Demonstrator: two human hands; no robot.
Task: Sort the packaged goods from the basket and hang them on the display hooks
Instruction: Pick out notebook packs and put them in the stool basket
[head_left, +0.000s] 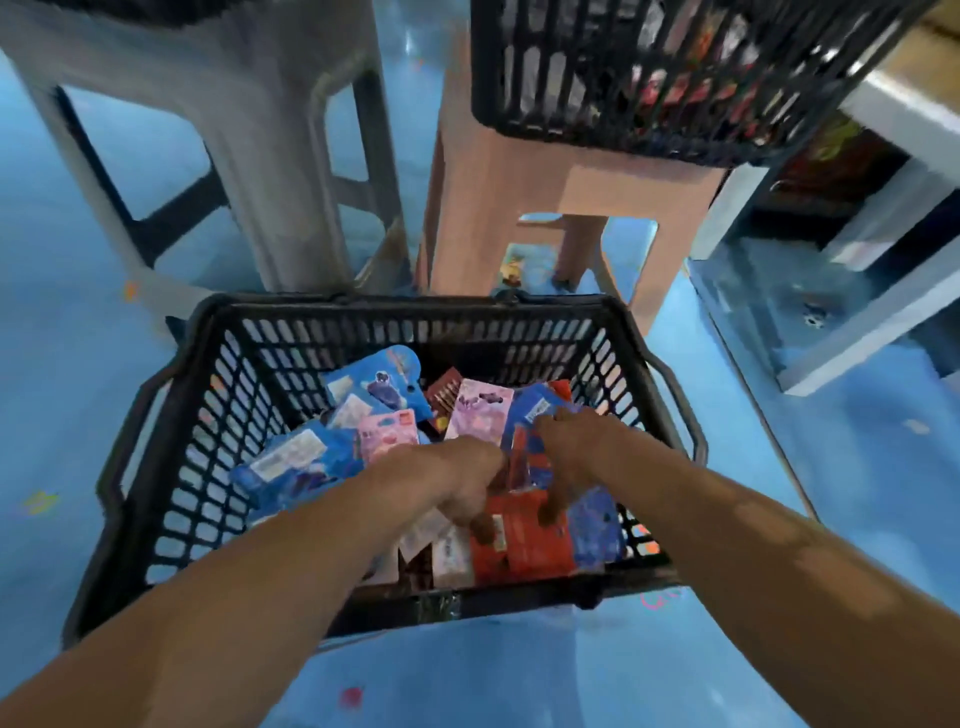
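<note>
A black plastic basket (156, 467) stands on the blue floor below me, holding several flat carded packages in blue, pink and red. Both my hands reach down into it. My left hand (457, 483) has its fingers curled down onto a red package (524, 551) near the basket's front. My right hand (571, 457) grips the edge of a blue package (530, 410), fingers over its top and thumb down near the red one. A blue carded package (379, 384) leans at the back, a pink one (478, 410) beside it.
A grey plastic stool (270, 156) and a tan stool (519, 208) stand just behind the basket. A second black basket (649, 78) with goods sits on the tan stool. A white shelf frame (883, 260) is at the right.
</note>
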